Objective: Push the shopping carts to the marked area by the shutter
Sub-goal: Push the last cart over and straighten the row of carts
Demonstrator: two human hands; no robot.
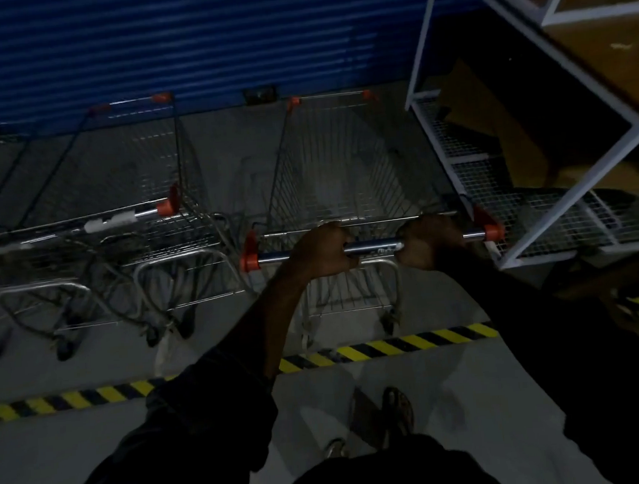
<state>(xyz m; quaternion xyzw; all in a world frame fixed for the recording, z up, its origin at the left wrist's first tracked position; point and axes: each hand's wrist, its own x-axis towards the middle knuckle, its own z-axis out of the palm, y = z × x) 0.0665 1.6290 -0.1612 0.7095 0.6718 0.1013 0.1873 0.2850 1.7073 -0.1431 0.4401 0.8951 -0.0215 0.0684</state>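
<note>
Beside the parked carts (129, 216) on your left, your left hand (320, 249) and right hand (428, 240) are curling their fingers around the handle (372, 245) of the cart (343, 165), which is standing beyond the striped tape (391, 344), nose near the shutter (186, 44). The handle's right end is sitting just beside the white rack (532, 206), likely risking a snag if you push on; the handle's print is blurring past reading.

We see a pale grey floor (451, 402) crossed from left to right by a strip of yellow-and-black tape (410, 343). Beyond the tape, we find one shopping cart (347, 172) standing at centre, its rear wheels near the strip. A cluster of further carts (141, 222) stands to its left and a white wire rack (532, 206) just beside it on the right. On the near side of the tape stand the person's feet (395, 411).
</note>
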